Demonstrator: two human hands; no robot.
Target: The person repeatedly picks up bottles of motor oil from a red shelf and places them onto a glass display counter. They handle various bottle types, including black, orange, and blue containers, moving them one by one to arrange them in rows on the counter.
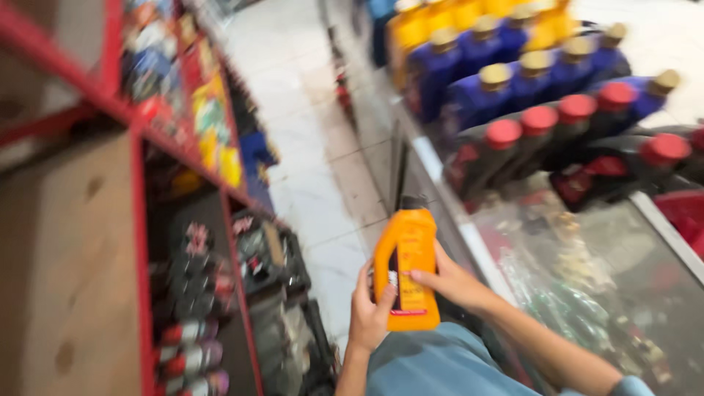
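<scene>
Between the red shelf rack (139, 220) on our left and the glass counter (587, 293) on our right, we hold an orange oil bottle (407, 268) upright over the tiled aisle (315, 183), carrying it. Our left hand (367, 312) wraps its lower side while our right hand (451, 282) presses fingers across its label. We judge that setting it down calls for care, since black red-capped bottles (557, 139) and blue bottles (499, 81) crowd the counter edge and only the narrow aisle lies open.

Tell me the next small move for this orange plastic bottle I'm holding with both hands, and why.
Probably lift the orange plastic bottle with the black cap up and right toward the glass counter top. The left hand and right hand already grip it upright, and similar bottles, the black red-capped bottles among them, stand in rows there.
</scene>
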